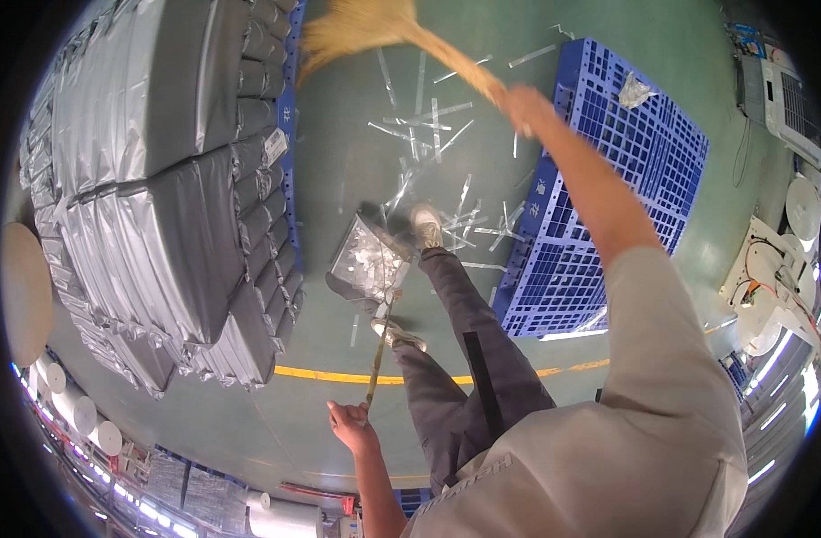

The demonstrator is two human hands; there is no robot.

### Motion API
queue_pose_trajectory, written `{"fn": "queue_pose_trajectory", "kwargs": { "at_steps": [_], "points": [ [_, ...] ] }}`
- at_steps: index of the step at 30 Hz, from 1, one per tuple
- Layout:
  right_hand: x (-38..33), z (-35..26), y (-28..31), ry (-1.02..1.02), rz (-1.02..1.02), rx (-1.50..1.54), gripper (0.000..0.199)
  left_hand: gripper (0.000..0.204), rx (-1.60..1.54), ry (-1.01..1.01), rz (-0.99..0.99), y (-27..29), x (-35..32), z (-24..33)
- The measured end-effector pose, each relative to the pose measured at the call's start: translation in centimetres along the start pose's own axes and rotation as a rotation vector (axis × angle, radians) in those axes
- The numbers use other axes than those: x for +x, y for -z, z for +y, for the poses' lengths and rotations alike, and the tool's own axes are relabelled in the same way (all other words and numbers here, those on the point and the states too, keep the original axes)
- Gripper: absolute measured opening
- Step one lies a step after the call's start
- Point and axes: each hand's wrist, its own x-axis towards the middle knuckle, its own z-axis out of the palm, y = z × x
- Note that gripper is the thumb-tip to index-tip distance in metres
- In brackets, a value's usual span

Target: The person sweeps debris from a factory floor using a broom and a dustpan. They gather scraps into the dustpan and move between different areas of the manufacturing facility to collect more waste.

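Note:
My right hand [527, 109] is closed round the handle of a straw broom [361, 25], which reaches out to the far left and is a little blurred. The broom's bristles are beside the wrapped stack at the top of the view. My left hand [353, 423] grips the long thin handle of a dustpan [342, 269]. Pale scraps [374, 260] fill much of the pan, which rests on the floor near my shoes. Clear plastic strips [435, 130] lie scattered across the green floor between the broom and the pan.
Grey wrapped bundles [150, 179] are piled high on a blue pallet at left. A blue plastic pallet [608, 188] lies at right with a crumpled scrap [635, 91] on it. White rolls [74, 408] stand at lower left. Machine parts [764, 278] are at far right.

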Motion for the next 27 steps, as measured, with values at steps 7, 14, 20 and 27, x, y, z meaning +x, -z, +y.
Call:
{"fn": "queue_pose_trajectory", "kwargs": {
  "at_steps": [7, 14, 20, 27],
  "points": [
    [-26.2, 12.6, -7.0, -0.323, -0.304, 0.430, 0.064, 0.038, -0.018, -0.031, -0.001, -0.4, -0.2, -0.9],
    [-33.6, 13.5, -4.6, -0.260, -0.051, 0.418, 0.070, 0.036, 0.020, -0.038, -0.099, -1.5, 0.5, -2.0],
    [-12.9, 11.8, -4.5, -0.402, 0.114, 0.656, 0.072, 0.037, 0.088, -0.059, -0.181, 0.6, 1.8, -1.5],
    [-23.8, 9.3, -23.7, -0.585, -0.067, 1.346, 0.062, 0.037, 0.122, -0.117, -0.303, 4.8, 3.5, -2.7]
  ]
}}
